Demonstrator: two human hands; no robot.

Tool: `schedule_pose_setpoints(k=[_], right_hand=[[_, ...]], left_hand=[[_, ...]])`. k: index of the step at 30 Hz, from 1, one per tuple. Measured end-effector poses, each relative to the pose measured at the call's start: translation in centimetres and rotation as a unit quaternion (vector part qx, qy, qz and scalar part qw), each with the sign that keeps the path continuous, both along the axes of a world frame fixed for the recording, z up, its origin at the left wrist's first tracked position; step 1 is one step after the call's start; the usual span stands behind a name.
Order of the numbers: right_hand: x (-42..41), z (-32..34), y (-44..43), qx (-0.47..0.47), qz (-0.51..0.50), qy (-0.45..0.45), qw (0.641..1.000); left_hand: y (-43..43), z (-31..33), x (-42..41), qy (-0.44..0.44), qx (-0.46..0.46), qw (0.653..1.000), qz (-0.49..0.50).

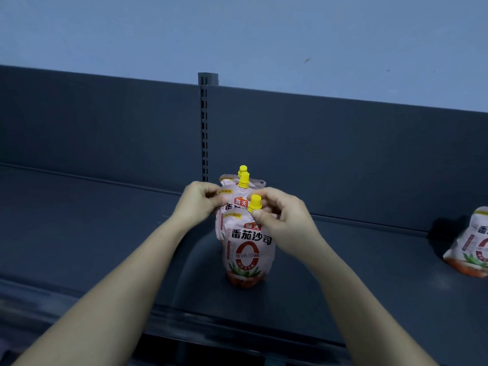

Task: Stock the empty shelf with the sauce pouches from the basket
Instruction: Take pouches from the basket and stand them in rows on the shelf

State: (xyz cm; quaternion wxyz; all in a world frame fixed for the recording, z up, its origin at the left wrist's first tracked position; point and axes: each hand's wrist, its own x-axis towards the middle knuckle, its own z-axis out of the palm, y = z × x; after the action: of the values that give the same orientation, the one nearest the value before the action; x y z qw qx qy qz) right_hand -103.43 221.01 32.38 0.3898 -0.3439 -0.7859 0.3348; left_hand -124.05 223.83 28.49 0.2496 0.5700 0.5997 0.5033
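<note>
Left hand (196,200): fingers pinched on the top corner of the second pink-and-white plastic sauce pouch (235,207). Right hand (282,220): neck of the front pouch (248,254) is gripped below its yellow screw cap (254,202). Three pouches are stood upright in file on the dark grey metal shelf (105,233); a fourth pouch (472,249) is stood far right.

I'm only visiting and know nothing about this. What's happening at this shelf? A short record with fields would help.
Place: dark shelf
Row: front pouch, middle pouch, back pouch, upright, one behind another
Left hand: pinches middle pouch's top left corner
Right hand: pinches front pouch under its yellow cap
Far right: another pouch, partly cut off
Basket: not in view
</note>
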Motion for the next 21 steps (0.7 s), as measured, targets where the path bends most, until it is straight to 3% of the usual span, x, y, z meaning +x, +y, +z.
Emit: schedule_pose_setpoints(k=[11,17,21], right_hand=[[-2.8,-0.8,0.9,0.035,-0.030,0.004,0.999],[-2.3,-0.8,0.8,0.061,-0.036,-0.030,0.997],[-0.5,-1.3,1.1,0.042,-0.086,-0.111,0.989]], left_hand=[[-0.7,0.2,-0.9,-0.031,-0.012,0.998,-0.050],[-3.0,-0.5,-1.1,-0.078,0.047,0.995,0.041],[-5.8,-1.3,-0.9,-0.158,0.040,0.985,-0.050]])
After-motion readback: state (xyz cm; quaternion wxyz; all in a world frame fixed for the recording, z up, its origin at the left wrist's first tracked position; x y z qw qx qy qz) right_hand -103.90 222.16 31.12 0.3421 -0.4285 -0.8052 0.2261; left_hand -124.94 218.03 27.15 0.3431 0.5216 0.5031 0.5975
